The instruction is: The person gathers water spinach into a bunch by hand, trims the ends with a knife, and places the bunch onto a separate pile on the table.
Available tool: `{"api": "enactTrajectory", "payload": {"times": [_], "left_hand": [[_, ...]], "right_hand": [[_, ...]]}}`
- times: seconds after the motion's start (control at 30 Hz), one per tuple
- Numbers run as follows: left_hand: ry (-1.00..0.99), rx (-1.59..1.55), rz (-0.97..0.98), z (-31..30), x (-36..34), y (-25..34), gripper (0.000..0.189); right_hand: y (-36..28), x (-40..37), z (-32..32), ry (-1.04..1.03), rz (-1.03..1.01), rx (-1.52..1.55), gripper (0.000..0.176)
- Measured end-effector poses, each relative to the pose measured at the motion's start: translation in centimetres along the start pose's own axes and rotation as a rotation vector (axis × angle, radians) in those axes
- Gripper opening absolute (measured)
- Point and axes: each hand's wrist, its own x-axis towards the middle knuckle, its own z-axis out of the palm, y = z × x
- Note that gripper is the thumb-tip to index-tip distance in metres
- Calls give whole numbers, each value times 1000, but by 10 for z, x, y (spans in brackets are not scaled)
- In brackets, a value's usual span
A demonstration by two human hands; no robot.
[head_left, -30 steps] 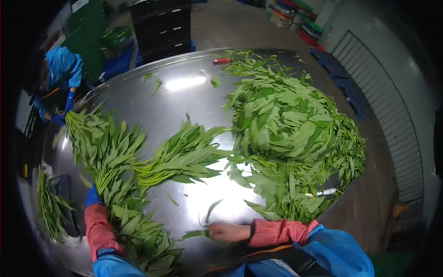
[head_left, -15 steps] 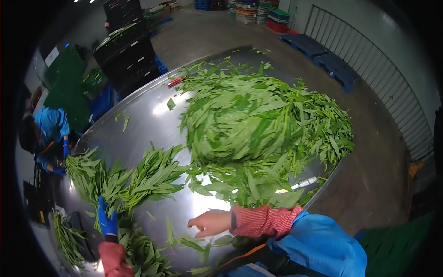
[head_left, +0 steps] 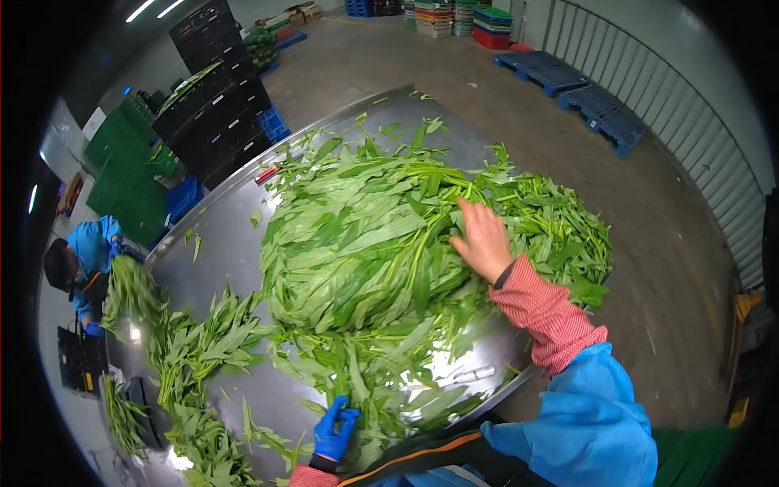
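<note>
A large heap of long-leaved green vegetable stems (head_left: 357,235) covers the middle of the metal table (head_left: 219,243). My bare right hand (head_left: 484,239) rests on the heap's right part, over the stem ends, with its fingers stretched out and the thumb apart. My left hand (head_left: 335,430), in a blue glove, is at the near edge beside loose leaves (head_left: 365,390). Its fingers are partly bent and apart, and nothing shows in them. Smaller bunches of the greens (head_left: 203,341) lie at the left. A silvery object (head_left: 473,374) lies near the right edge.
A co-worker (head_left: 85,252) at the far left holds a blurred bunch of greens (head_left: 130,292). A red-handled tool (head_left: 266,174) lies on the table's far side. Black crates (head_left: 211,114) are stacked beyond, and blue pallets (head_left: 600,114) lie near the railing.
My right hand has moved up and forward onto the heap. My left hand has moved right, away from the left bunches. The co-worker has lifted a bunch. The view has shifted.
</note>
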Motion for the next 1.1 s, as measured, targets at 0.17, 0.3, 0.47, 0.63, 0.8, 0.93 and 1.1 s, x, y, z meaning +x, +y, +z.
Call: {"api": "enactTrajectory", "payload": {"times": [0.17,0.3,0.47,0.63,0.8,0.93,1.1], "left_hand": [[-84,134,-21,71,7,25,47],[-49,207,-91,89,11,41,47],[54,309,-179,102,11,33,42],[34,388,-209,112,10,17,45],[32,389,-121,115,15,28,46],[18,271,-317,114,8,25,47],[-16,343,-227,119,23,54,45]], "right_hand": [[62,49,12,-137,-83,-243,104],[85,91,28,-139,-158,-174,111],[101,136,33,-343,-277,-139,123],[108,171,50,-629,-290,-26,126],[128,180,45,-797,-312,228,123],[150,199,50,-586,-191,311,112],[129,208,90,-681,-216,159,98]]}}
